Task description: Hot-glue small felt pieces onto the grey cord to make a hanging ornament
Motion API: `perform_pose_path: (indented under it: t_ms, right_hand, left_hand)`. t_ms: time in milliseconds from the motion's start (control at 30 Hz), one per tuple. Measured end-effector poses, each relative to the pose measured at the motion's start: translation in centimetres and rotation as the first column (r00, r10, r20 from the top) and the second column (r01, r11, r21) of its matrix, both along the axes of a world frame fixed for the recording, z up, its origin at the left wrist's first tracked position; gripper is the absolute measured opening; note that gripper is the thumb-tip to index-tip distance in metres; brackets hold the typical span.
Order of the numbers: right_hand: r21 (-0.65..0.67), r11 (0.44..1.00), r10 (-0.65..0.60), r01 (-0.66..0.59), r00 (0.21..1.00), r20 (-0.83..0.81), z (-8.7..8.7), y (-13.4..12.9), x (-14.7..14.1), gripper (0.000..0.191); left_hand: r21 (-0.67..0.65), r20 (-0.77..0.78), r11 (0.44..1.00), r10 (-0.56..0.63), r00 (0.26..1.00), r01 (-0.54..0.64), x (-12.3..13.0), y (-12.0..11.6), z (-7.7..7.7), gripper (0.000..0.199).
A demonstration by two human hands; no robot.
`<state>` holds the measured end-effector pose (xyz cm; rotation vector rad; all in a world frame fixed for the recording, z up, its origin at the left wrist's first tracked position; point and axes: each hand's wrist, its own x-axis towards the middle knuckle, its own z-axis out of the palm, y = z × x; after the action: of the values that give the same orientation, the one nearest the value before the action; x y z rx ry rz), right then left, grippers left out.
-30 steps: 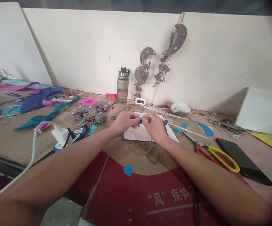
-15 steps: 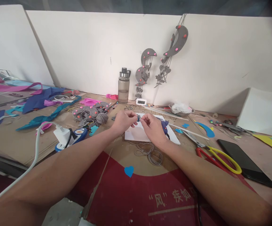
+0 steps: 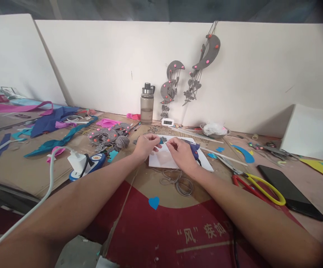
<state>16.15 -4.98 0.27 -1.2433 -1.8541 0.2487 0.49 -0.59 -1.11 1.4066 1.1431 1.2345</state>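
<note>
My left hand [image 3: 146, 147] pinches a small dark teal-blue piece [image 3: 161, 141] between thumb and fingers, above the white board [image 3: 161, 158]. Close by on the right, the fingertips of my right hand [image 3: 182, 152] are pressed together on something thin and pale, too small to name. A dark blue glue gun [image 3: 194, 147] rests on the board just behind my right hand, partly hidden by it. Loops of grey cord [image 3: 184, 186] lie on the cardboard in front of the board. Nearer me is a blue heart cutout [image 3: 154, 203].
Scissors [image 3: 257, 186] and a black phone [image 3: 291, 193] lie to the right. On the left are a power strip [image 3: 96, 162] with a white charger [image 3: 77, 162] and grey yarn pieces [image 3: 108, 136]. A bottle [image 3: 147, 106] stands behind; grey crescent ornaments [image 3: 210, 52] hang on the wall.
My hands have moved slightly apart, the left one shifting a little left with the teal-blue piece. The whole view has tilted slightly. Things on the table stay in place.
</note>
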Motion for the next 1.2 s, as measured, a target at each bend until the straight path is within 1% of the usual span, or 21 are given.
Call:
perform_pose_path:
  t_ms: [200, 300, 400, 467, 533, 567, 600, 667, 700, 733, 767, 800, 833, 867, 933, 1000, 1033, 1067, 1100, 1133, 1200]
  right_hand:
    - [-0.101, 0.993, 0.068, -0.061, 0.996, 0.066, 1.2, -1.4, -0.4, 0.017]
    - [-0.069, 0.982, 0.183, -0.175, 0.971, 0.153, 1.9, -3.2, -0.7, 0.017]
    - [-0.062, 0.950, 0.310, -0.304, 0.912, 0.270, 2.6, -5.4, -0.9, 0.020]
    - [-0.108, 0.927, 0.374, -0.358, 0.874, 0.310, 3.0, -6.6, -0.7, 0.021]
    - [-0.223, 0.896, 0.435, -0.384, 0.860, 0.269, 3.2, -7.5, -0.3, 0.022]
    - [-0.320, 0.863, 0.466, -0.390, 0.861, 0.206, 3.3, -7.8, 0.1, 0.024]
    - [-0.436, 0.804, 0.497, -0.404, 0.859, 0.121, 3.5, -8.0, 0.5, 0.026]
    - [-0.653, 0.604, 0.546, -0.456, 0.834, -0.077, 3.9, -8.5, 1.3, 0.033]
    - [-0.720, 0.495, 0.559, -0.485, 0.813, -0.163, 4.2, -8.8, 1.7, 0.037]
    - [-0.757, 0.408, 0.571, -0.511, 0.790, -0.225, 4.5, -9.1, 2.0, 0.040]
    - [-0.772, 0.355, 0.586, -0.527, 0.769, -0.255, 4.9, -9.4, 2.3, 0.043]
    - [-0.778, 0.337, 0.608, -0.531, 0.753, -0.251, 5.4, -9.7, 2.6, 0.046]
    - [-0.777, 0.353, 0.632, -0.521, 0.746, -0.212, 5.7, -9.9, 2.8, 0.049]
    - [-0.774, 0.395, 0.653, -0.495, 0.744, -0.143, 6.1, -10.1, 3.1, 0.052]
    - [-0.749, 0.533, 0.635, -0.393, 0.771, 0.047, 6.3, -10.1, 3.6, 0.060]
    - [-0.662, 0.714, 0.477, -0.228, 0.850, 0.223, 6.0, -9.6, 4.2, 0.065]
    - [-0.603, 0.785, 0.375, -0.143, 0.884, 0.279, 5.7, -9.2, 4.6, 0.066]
    - [-0.556, 0.827, 0.302, -0.086, 0.901, 0.310, 5.4, -8.8, 4.9, 0.066]
    - [-0.539, 0.839, 0.283, -0.072, 0.904, 0.319, 5.1, -8.3, 5.1, 0.065]
    - [-0.557, 0.825, 0.314, -0.098, 0.899, 0.306, 4.8, -7.9, 5.3, 0.064]
    - [-0.622, 0.766, 0.374, -0.162, 0.900, 0.225, 4.3, -7.2, 5.4, 0.061]
  left_hand:
    - [-0.025, 0.058, 0.998, 0.056, 0.997, -0.055, -0.3, 0.5, -0.1, 0.019]
    - [0.006, 0.143, 0.998, 0.062, 0.988, -0.064, -0.4, 0.9, -0.1, 0.017]
    - [-0.001, 0.198, 0.998, 0.064, 0.978, -0.065, -0.4, 0.7, 0.0, 0.017]
    - [-0.032, 0.183, 0.997, 0.077, 0.980, -0.073, -0.3, 0.4, 0.2, 0.018]
    - [-0.056, 0.166, 0.995, 0.096, 0.981, -0.088, -0.2, 0.1, 0.4, 0.018]
    - [-0.052, 0.175, 0.994, 0.101, 0.979, -0.093, -0.1, 0.0, 0.4, 0.018]
    - [-0.035, 0.202, 0.995, 0.101, 0.974, -0.096, -0.1, 0.0, 0.5, 0.018]
    - [0.019, 0.284, 0.995, 0.090, 0.955, -0.100, -0.1, 0.3, 0.4, 0.019]
    - [0.041, 0.323, 0.994, 0.085, 0.943, -0.103, -0.2, 0.5, 0.4, 0.019]
    - [0.052, 0.351, 0.993, 0.085, 0.933, -0.110, -0.3, 0.7, 0.3, 0.019]
    - [0.055, 0.372, 0.992, 0.089, 0.924, -0.118, -0.3, 0.9, 0.3, 0.019]
    - [0.050, 0.386, 0.991, 0.096, 0.917, -0.125, -0.4, 1.0, 0.2, 0.019]
    - [0.047, 0.396, 0.990, 0.102, 0.913, -0.131, -0.5, 1.1, 0.2, 0.018]
    - [0.051, 0.397, 0.990, 0.103, 0.912, -0.133, -0.6, 1.1, 0.3, 0.018]
    - [0.079, 0.371, 0.988, 0.091, 0.924, -0.129, -0.6, 1.0, 0.3, 0.017]
    - [0.125, 0.325, 0.985, 0.070, 0.943, -0.117, -0.4, 0.8, 0.4, 0.016]
    - [0.144, 0.304, 0.984, 0.059, 0.951, -0.107, -0.3, 0.7, 0.4, 0.016]
    - [0.155, 0.291, 0.983, 0.049, 0.955, -0.098, -0.2, 0.6, 0.4, 0.016]
    - [0.159, 0.288, 0.983, 0.043, 0.957, -0.093, -0.1, 0.5, 0.4, 0.016]
    - [0.159, 0.292, 0.983, 0.039, 0.956, -0.088, -0.1, 0.4, 0.5, 0.016]
    - [0.147, 0.314, 0.985, 0.036, 0.949, -0.086, 0.0, 0.4, 0.5, 0.017]
